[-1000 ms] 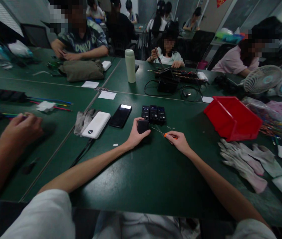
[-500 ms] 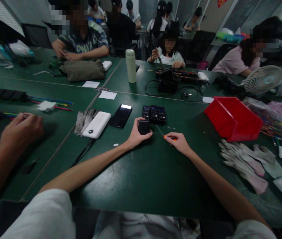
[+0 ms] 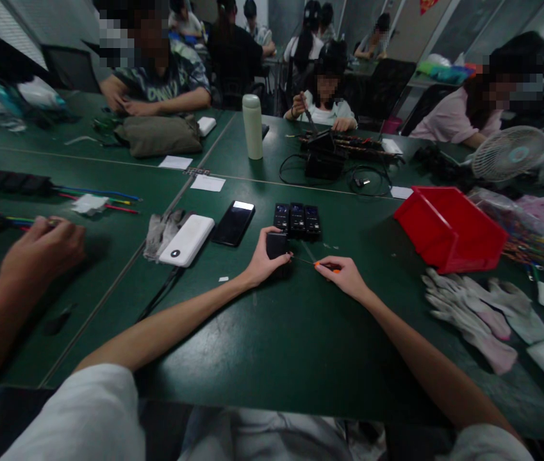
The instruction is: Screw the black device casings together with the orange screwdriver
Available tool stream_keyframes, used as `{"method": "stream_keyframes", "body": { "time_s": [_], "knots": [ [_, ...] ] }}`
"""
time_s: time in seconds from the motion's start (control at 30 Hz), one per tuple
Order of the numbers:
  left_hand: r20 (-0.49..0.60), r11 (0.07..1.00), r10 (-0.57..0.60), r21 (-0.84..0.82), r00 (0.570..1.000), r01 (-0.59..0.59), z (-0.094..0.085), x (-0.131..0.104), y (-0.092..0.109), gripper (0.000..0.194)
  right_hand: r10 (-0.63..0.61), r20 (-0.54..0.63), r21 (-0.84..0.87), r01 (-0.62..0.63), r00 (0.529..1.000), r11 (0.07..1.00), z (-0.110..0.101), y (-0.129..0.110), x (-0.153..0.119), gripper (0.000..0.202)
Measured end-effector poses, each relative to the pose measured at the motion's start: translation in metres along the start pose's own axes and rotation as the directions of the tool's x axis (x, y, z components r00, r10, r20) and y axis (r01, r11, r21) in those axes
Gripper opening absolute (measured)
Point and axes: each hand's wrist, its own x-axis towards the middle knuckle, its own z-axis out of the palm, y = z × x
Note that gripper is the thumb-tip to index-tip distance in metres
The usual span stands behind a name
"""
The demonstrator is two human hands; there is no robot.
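My left hand [image 3: 268, 259] is closed around a small black box-shaped device [image 3: 277, 244], held just above or on the green table [image 3: 252, 346]. Between the fingers of my right hand [image 3: 343, 275] is the orange handle of a thin-shafted screwdriver [image 3: 320, 264]. Its shaft points left, and the tip is at or very near the right side of the device; contact is too small to make out. Several similar black devices [image 3: 296, 221] stand side by side just beyond my left hand.
Left of my hands lie a smartphone [image 3: 234, 224] and a white power bank [image 3: 187, 241] with a cable. A red bin [image 3: 449, 230] and work gloves [image 3: 473, 314] are at the right. A pale green bottle [image 3: 253, 128] stands farther back. A co-worker's hand [image 3: 43, 256] holds wires at the left.
The screwdriver and my right hand have shifted very slightly left, and my left thumb has moved a little. The black device stays in about the same place.
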Motion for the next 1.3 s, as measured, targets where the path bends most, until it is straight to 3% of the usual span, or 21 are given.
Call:
{"method": "stream_keyframes", "body": {
  "time_s": [1.3],
  "knots": [
    [-0.043,0.985,0.058,0.163,0.997,-0.050,-0.0014,0.0017,-0.0041,0.063,-0.023,0.006,0.024,0.023,1.000,0.999,-0.0012,-0.0039,-0.0021,0.028]
  ]
}}
